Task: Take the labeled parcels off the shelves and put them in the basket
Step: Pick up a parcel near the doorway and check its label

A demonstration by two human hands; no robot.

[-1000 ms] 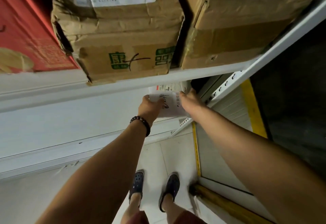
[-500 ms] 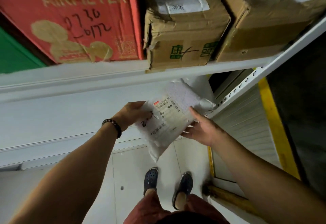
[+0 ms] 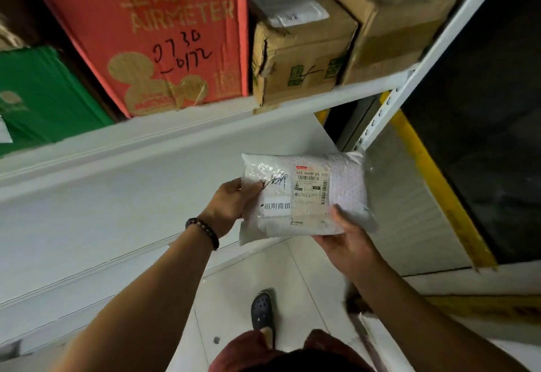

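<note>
White bubble-padded parcel (image 3: 347,184), printed label up, held between both hands. Left hand (image 3: 231,207) pinches its left edge, thumb on top. Right hand (image 3: 349,244) cups its lower right corner from beneath, thumb over. Above the hands: white metal shelf (image 3: 146,143) bearing a red cardboard box (image 3: 164,35).

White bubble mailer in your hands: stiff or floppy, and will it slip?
Probably soft rather than stiff: the white bubble mailer looks padded and puffy. Likely light, since the left hand only pinches one edge while the right hand cups a corner. Its glossy film may be slippery.
</note>
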